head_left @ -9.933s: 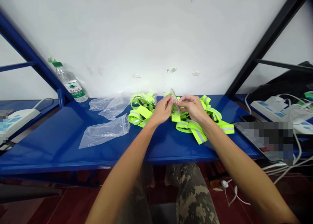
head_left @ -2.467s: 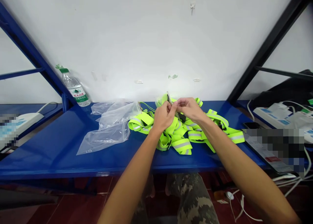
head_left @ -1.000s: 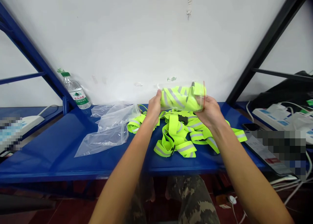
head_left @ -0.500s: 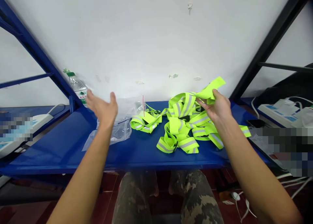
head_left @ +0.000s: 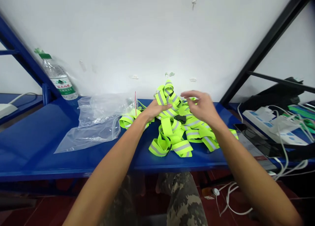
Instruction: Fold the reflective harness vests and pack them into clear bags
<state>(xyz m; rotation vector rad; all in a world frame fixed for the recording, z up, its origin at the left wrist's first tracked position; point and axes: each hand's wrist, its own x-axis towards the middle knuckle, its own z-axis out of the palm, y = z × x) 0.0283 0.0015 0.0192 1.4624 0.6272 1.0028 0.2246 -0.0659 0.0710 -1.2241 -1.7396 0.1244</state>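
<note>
Neon-yellow reflective straps [head_left: 182, 147] with grey bands and black buckles lie heaped on the blue table [head_left: 137, 160]. My left hand [head_left: 155, 110] is closed around a looped bunch of the reflective strap [head_left: 168, 98] at the back left of the heap. Just right of that bunch, my right hand [head_left: 200, 105] hovers over the pile, its fingers apart and holding nothing. A black buckle [head_left: 180, 118] shows between the two hands. Partly behind my left wrist sits a smaller strap bundle [head_left: 128, 120].
Clear plastic bags [head_left: 95, 121] lie on the left of the table. A water bottle [head_left: 60, 78] leans near the wall at the back left. At right are a power strip [head_left: 273, 124], white cables [head_left: 283, 157] and a dark phone [head_left: 241, 127].
My left hand has come from above the plastic bags to the straps and taken hold of a bunch. My right hand has let go of the strap end it held up. The view has shifted.
</note>
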